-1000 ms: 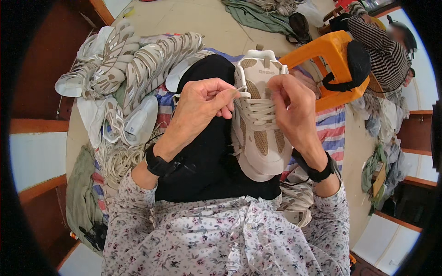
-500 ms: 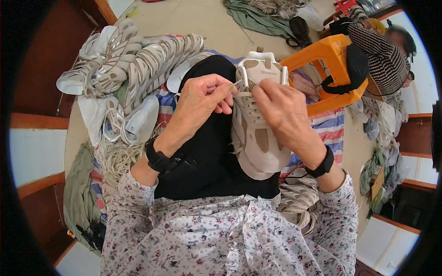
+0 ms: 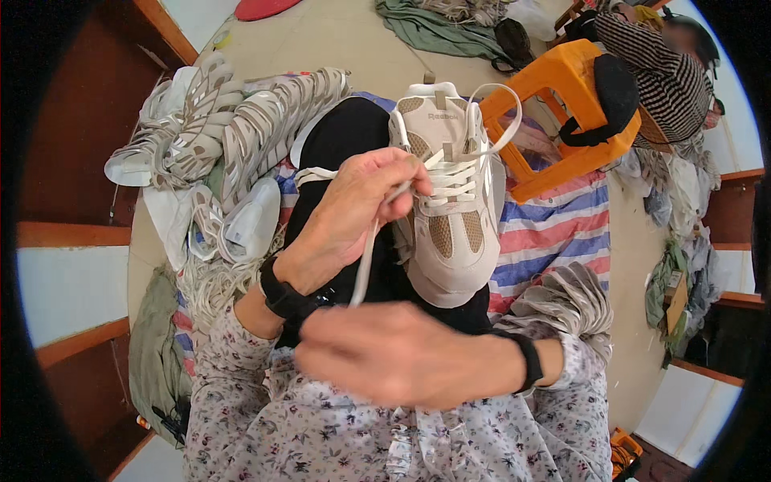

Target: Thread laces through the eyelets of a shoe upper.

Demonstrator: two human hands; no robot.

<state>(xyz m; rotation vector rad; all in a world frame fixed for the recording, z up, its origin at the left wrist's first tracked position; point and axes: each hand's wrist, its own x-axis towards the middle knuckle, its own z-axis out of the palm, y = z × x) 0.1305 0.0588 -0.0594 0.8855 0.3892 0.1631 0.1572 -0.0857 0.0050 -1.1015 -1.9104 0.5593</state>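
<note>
A beige and white shoe upper (image 3: 451,261) with tan mesh rests over my black-covered lap, its toe towards me. White laces (image 3: 451,183) cross its eyelets, and one forms a loose loop on the right. My left hand (image 3: 361,205) is at the upper's left edge, thumb and fingers pinched on a white shoelace (image 3: 365,261). From there the lace hangs down to my right hand (image 3: 393,353), which crosses in front of my body. Motion blurs that hand, and whether its fingers grip the lace is unclear.
Stacked beige shoe uppers (image 3: 265,120) lie at the left above a bundle of laces (image 3: 213,281). More uppers (image 3: 566,301) are at the right on a striped sheet (image 3: 554,217). An orange stool (image 3: 530,104) stands far right, near a person in striped clothing (image 3: 654,68).
My right hand has left the shoe upper and swung down and left towards my body. My left hand keeps its pinch on a lace. A lace loop now shows right of the upper.
</note>
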